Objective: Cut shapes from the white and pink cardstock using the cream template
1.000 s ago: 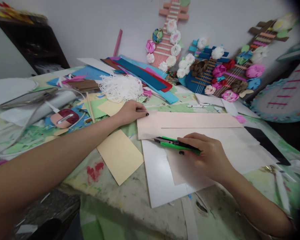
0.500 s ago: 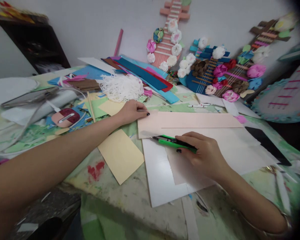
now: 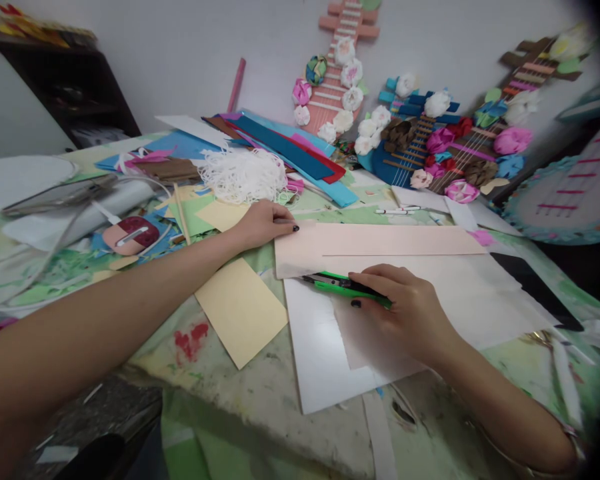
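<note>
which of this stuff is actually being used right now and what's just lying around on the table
In use:
green utility knife in the right hand
long pale pink paper sheet pinned by the left hand
white backing board

Lying about:
yellow paper rectangle
white string tangle
flower-decorated paper guitars

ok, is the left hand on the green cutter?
No, the right hand grips the green cutter; the left hand presses the pink sheet.

Two hands: left hand (image 3: 263,223), right hand (image 3: 407,313). One green utility knife (image 3: 343,285) under the right fingers. Three flower-decorated paper guitars (image 3: 420,143) beyond the fingertips.
</note>
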### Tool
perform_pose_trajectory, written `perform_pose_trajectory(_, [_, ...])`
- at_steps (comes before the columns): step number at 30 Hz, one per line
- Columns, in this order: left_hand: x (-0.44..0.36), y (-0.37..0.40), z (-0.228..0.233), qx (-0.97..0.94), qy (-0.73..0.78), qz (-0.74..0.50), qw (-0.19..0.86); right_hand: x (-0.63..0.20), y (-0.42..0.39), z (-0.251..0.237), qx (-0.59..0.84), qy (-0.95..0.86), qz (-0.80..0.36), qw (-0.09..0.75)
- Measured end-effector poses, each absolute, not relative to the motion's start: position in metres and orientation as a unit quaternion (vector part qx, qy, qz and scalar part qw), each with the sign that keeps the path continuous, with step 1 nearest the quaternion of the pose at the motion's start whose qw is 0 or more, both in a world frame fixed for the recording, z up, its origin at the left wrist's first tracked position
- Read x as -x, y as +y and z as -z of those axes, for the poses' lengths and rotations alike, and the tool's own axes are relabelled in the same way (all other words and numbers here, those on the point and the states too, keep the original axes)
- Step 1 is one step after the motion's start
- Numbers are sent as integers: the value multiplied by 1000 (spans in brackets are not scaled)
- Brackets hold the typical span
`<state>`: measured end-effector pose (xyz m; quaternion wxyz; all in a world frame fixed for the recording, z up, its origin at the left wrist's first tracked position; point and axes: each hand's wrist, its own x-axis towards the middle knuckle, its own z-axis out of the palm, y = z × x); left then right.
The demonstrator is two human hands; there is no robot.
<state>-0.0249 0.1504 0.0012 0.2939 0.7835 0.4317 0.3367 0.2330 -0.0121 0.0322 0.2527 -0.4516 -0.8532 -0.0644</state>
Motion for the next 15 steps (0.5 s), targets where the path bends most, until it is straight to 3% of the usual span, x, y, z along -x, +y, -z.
perform_pose_trajectory(15, [26, 151, -1, -788, 428, -335, 289, -243, -17, -35, 481, -840, 39, 248])
